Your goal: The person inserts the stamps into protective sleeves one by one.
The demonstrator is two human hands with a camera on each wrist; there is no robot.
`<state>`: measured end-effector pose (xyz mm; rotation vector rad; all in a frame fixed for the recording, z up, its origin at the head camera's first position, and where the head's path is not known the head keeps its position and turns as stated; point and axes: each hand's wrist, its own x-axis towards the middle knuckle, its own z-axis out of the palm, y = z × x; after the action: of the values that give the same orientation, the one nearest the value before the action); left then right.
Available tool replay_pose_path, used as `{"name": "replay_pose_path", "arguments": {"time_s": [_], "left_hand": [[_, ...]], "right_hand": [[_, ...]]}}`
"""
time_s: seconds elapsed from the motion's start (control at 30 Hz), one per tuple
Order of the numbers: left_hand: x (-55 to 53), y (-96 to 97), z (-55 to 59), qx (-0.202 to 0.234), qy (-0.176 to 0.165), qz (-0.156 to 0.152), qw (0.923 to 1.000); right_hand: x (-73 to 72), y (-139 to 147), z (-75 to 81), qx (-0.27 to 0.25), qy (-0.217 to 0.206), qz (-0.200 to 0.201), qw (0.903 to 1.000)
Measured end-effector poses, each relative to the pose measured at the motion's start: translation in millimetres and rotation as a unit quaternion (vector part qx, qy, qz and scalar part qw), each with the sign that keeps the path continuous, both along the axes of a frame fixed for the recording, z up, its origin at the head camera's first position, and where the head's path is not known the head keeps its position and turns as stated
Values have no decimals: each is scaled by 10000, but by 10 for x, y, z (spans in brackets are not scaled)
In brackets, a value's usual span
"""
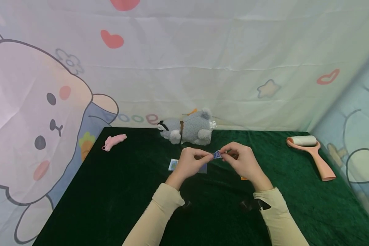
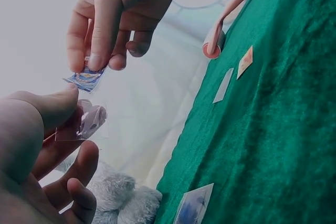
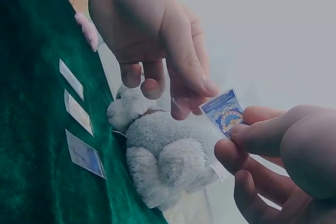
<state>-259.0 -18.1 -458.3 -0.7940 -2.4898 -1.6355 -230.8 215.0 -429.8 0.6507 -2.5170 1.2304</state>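
Blue card (image 1: 217,154), in the head view, sits between your left hand (image 1: 190,162) and right hand (image 1: 241,159), raised over a green cloth (image 1: 110,191); it looks light, thin and slick, likely to crease, so hold it lightly by its edges. Behind lies a grey plush toy (image 1: 196,130) before a printed backdrop (image 1: 187,51). In the left wrist view, your left fingertips nearly meet, pinching a clear film (image 2: 94,121) beside the card; whether the two are joined, I cannot tell. In the right wrist view, your right thumb and forefinger grip the card's edge, closed to its thickness; three flat pieces (image 3: 79,113) rest on the cloth.
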Motion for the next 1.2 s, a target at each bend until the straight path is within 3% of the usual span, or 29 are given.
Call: {"name": "replay_pose_path", "arguments": {"time_s": [0.23, 0.53, 0.8, 1.2], "left_hand": [[-1, -16, 13, 108, 90, 67, 9999], [11, -8, 20, 205, 39, -33, 9998], [10, 7, 38, 431, 81, -25, 9990], [14, -3, 28, 493, -26, -172, 9986]], "right_hand": [[4, 18, 16, -8, 10, -199, 9998], [-6, 29, 9, -121, -97, -4, 9999], [-8, 45, 13, -232, 74, 128, 9996], [-26, 69, -11, -394, -321, 401, 9979]]}}
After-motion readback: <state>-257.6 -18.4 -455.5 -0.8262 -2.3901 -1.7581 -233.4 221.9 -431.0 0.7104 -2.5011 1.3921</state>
